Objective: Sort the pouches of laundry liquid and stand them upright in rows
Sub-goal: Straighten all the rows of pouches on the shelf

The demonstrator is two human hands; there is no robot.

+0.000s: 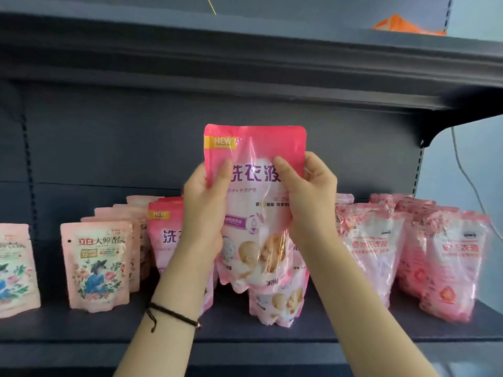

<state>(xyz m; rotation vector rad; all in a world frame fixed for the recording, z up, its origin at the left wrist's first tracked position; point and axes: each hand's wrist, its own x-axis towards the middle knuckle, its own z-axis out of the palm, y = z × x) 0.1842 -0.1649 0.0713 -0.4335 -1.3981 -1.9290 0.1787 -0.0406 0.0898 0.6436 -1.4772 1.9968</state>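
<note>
I have the pink pouch (255, 202) up in front of the shelf bay, clear of the shelf board (81, 326) and held upright with its printed face toward me, which I judge is so I can read the label and match it to a row before setting it down. My left hand (205, 210) pinches its left edge, thumb on the front and fingers wrapped behind; my right hand (309, 195) does the same on the right edge, thumb pressed into the film near the lettering. Both are closed on the pouch, none of the fingers spread free. Holding at mid-height on both sides keeps the soft body from folding.

The film is glossy and thin, creased where the thumbs press and puckered toward the bottom, where the liquid bulges it out; the flat sealed top has rounded corners. Directly below and behind it stand matching pink pouches (277, 303), one more to the left (164, 235) showing the same yellow corner flash, so this looks like its row. Further left is a file of paler floral pouches (99, 265), front one upright, with a matte look. To the right stand crinkled rose-patterned pouches (451, 265), shinier and leaning a little. The dark shelf board looks flat and smooth, so a bulging base should stand on it if settled squarely.
</note>
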